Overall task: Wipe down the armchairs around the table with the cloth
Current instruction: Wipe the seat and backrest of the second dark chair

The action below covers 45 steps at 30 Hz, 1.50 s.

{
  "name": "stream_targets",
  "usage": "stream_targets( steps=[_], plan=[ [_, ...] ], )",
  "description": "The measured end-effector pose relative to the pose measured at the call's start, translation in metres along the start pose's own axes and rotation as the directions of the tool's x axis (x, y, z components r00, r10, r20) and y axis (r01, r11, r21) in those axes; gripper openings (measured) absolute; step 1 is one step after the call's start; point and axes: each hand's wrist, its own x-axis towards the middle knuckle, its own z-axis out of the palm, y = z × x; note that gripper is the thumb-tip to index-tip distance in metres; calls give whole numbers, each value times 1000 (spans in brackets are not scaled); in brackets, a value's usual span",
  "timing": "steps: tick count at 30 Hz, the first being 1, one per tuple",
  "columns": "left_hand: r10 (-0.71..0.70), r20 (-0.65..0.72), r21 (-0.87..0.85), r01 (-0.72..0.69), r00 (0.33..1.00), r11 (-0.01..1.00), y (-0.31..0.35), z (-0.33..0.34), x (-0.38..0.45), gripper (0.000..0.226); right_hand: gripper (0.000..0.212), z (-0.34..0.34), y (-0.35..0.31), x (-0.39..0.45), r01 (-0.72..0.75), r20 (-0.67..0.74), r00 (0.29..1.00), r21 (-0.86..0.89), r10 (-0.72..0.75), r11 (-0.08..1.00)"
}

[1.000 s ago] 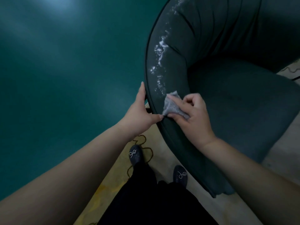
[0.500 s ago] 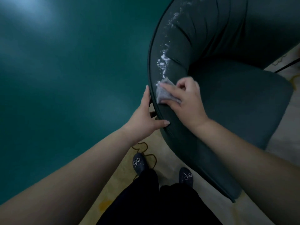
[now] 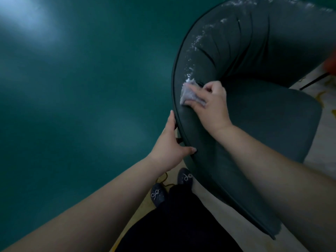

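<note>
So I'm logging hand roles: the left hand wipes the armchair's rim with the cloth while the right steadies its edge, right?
Not quite: the hands are swapped. The head view shows the right hand pressing the cloth on the armchair rim, while the left hand steadies its edge.

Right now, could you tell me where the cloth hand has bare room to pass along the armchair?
The seat cushion right of the right hand is bare. The armrest between both hands is bare. Ahead of the cloth, white residue crowds the rim. The left hand grips the outer edge.
</note>
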Motion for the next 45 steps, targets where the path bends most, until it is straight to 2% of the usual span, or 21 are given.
stream_targets(
  steps=[2,7,10,14,18,20,26,29,32,35,38,41,45],
  plan=[
    [7,1,-1,-7,1000,1000,0,0,2,121,50,2,3,2,-33,-39,999,49,35,998],
    [11,5,9,-11,1000,1000,-1,-1,5,121,56,-9,14,-55,95,-10,995,42,-95,995],
    [9,9,4,-9,1000,1000,-1,0,4,121,52,-3,13,-31,111,-19,994,16,-111,994],
    [1,14,-22,0,1000,1000,-1,1,6,123,50,2,12,1,-29,-28,999,87,31,996],
    [-13,1,39,13,1000,999,3,1,5,126,50,-11,12,-43,157,53,986,62,-161,986],
    [-22,3,29,22,1000,999,4,1,4,127,47,-10,11,-40,195,79,977,51,-199,979],
    [1,10,-43,-1,1000,999,5,3,5,120,47,-1,2,46,66,-46,997,60,-63,996],
    [-2,5,-46,2,1000,999,6,2,10,118,46,7,5,70,-46,11,999,0,46,999],
    [6,9,-35,-6,1000,999,8,-1,16,114,45,5,8,49,50,92,994,28,-52,998],
    [47,3,5,-47,999,999,12,-3,15,106,44,-1,13,25,129,80,988,33,-131,991],
    [46,-6,13,-46,999,999,13,-2,14,105,42,5,11,42,83,8,997,2,-83,997],
    [26,-9,-1,-26,1000,1000,14,-1,13,106,40,13,7,56,12,-40,999,79,-9,997],
    [5,-11,-25,-6,1000,1000,16,0,13,107,42,-1,20,22,175,53,982,69,-179,982]
  ],
)
